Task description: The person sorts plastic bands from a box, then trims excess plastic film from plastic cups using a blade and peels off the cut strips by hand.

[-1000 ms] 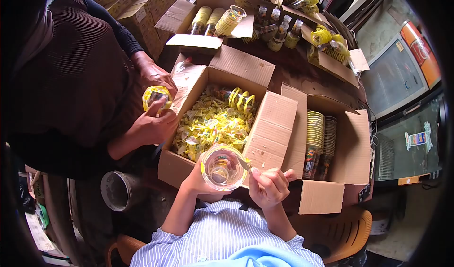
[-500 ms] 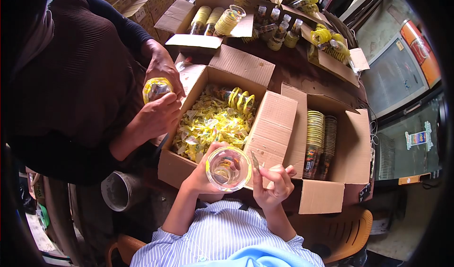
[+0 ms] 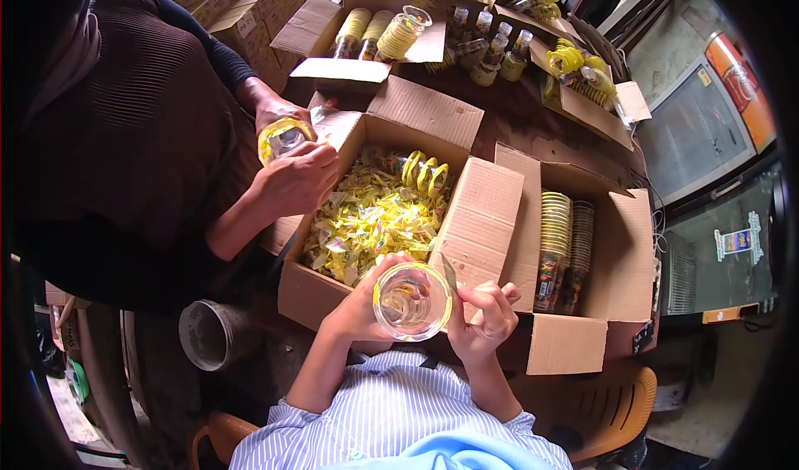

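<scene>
Head view, left hand: Fingers [image 3: 385, 268] of the left hand [image 3: 358, 314] grip a clear round plastic cup [image 3: 412, 301], yellow-edged, mouth toward my camera.
Right hand [image 3: 487, 324]: Pinching a thin grey blade [image 3: 450, 272] beside the rim; I cannot tell whether they touch.
Blade handling: I judge a light grip and shallow angle kindest to thin plastic.
Cardboard box [image 3: 310, 300]: Brown, open, holding yellow plastic scraps [image 3: 374, 220]; alongside, a co-worker's hands [image 3: 304, 175] hold another yellow-rimmed cup [image 3: 285, 139].

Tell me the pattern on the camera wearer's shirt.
Blue and white stripes on the shirt, seen best in the current head view.
</scene>
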Action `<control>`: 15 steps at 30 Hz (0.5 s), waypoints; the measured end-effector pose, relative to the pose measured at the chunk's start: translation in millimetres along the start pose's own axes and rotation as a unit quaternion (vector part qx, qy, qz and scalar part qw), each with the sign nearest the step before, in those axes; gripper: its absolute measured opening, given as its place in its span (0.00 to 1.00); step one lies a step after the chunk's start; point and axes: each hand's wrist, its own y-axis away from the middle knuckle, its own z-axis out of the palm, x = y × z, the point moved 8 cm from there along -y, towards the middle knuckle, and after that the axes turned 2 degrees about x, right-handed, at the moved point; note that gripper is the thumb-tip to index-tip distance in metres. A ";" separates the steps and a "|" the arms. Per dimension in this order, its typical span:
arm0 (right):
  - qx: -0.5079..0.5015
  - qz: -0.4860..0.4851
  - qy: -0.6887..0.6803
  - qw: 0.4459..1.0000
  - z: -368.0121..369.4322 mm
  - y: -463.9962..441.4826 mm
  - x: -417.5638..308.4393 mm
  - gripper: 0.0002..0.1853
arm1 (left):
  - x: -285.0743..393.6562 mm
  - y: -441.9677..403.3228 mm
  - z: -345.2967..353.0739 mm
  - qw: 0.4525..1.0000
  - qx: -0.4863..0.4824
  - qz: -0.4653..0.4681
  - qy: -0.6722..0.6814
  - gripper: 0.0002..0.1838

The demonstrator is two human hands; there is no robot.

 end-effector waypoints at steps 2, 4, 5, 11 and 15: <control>0.003 0.018 -0.014 1.000 -3.2 0.7 2.9 0.10 | -3.2 2.7 -3.4 0.999 0.022 0.035 -0.007 0.47; 0.000 0.018 -0.022 1.000 -5.7 2.4 0.2 0.10 | -4.3 3.6 -4.4 0.999 0.023 0.043 -0.022 0.47; -0.001 0.018 -0.026 1.000 -6.5 2.9 -0.5 0.10 | -3.9 2.6 -4.0 0.999 0.013 0.033 -0.033 0.46; -0.006 -0.039 0.019 0.999 -0.9 2.5 -7.5 0.11 | 9.5 -1.2 -2.5 0.987 -0.020 0.044 -0.151 0.41; -0.023 -0.047 0.025 0.998 2.7 0.9 -6.4 0.12 | 10.5 -1.5 2.6 0.995 -0.039 0.017 -0.093 0.34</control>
